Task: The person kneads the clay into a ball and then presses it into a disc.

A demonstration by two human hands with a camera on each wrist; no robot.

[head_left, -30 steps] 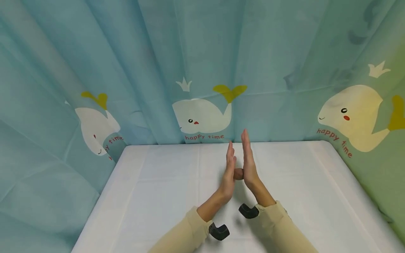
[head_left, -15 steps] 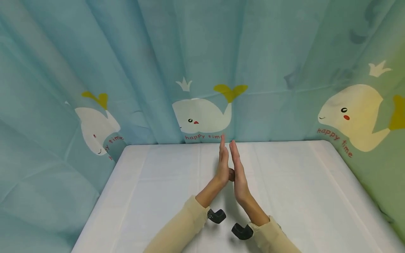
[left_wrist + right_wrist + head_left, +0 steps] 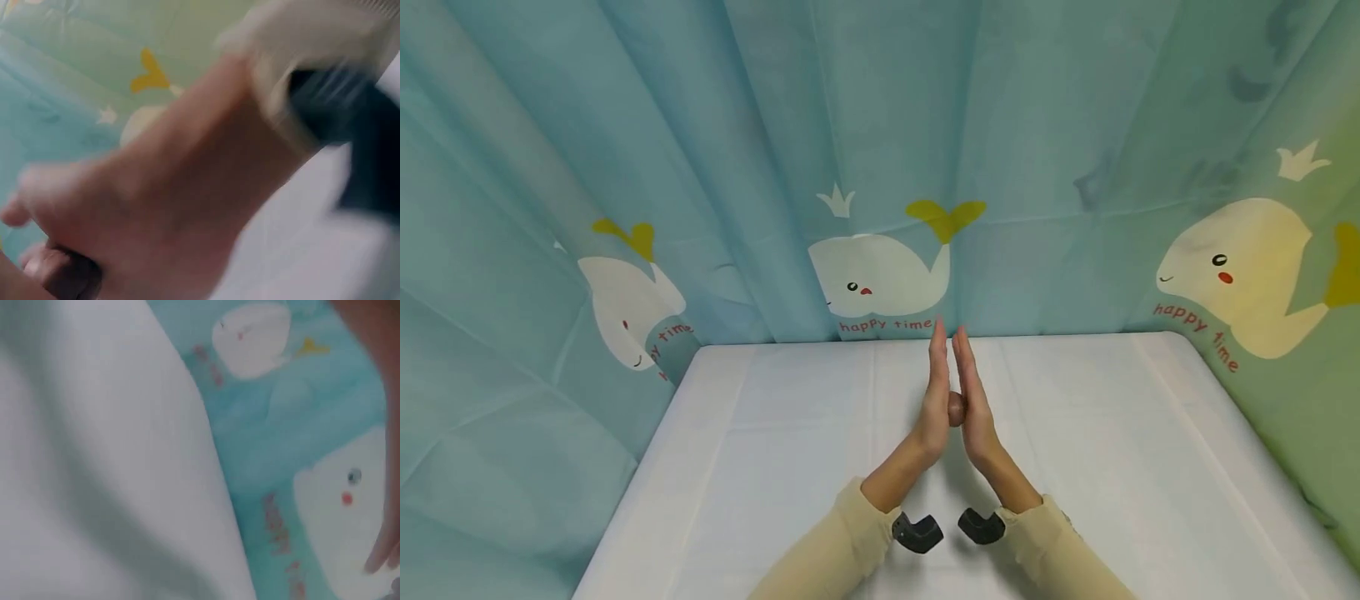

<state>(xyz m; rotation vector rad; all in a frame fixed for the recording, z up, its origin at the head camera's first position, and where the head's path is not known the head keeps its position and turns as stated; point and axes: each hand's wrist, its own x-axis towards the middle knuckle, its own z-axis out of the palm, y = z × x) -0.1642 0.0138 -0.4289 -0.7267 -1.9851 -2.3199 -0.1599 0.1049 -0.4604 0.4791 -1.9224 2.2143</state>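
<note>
A small brown ball, which looks like modelling clay [image 3: 956,409], sits between my two upright palms in the head view. My left hand [image 3: 934,408] presses it from the left with straight fingers. From the other side my right hand [image 3: 977,412] lies flat against it, fingers also straight and pointing away. The fingertips of both hands lean close together above the ball. In the left wrist view, blurred, the dark brown ball [image 3: 80,275] shows at the lower left beside the palm. Only part of a hand [image 3: 389,544] enters the right wrist view at its right edge.
Both hands are over a table with a white cover [image 3: 790,467]. Behind it hangs a blue-green curtain [image 3: 1037,167] printed with whales. A black wrist mount [image 3: 917,533] sticks out at the left cuff and another black mount [image 3: 981,527] at the right cuff.
The palms slide back and forth against each other, with the ball between them. The right hand first came back towards me and left, then moved slightly forward again. The gap between the fingertips has narrowed.
</note>
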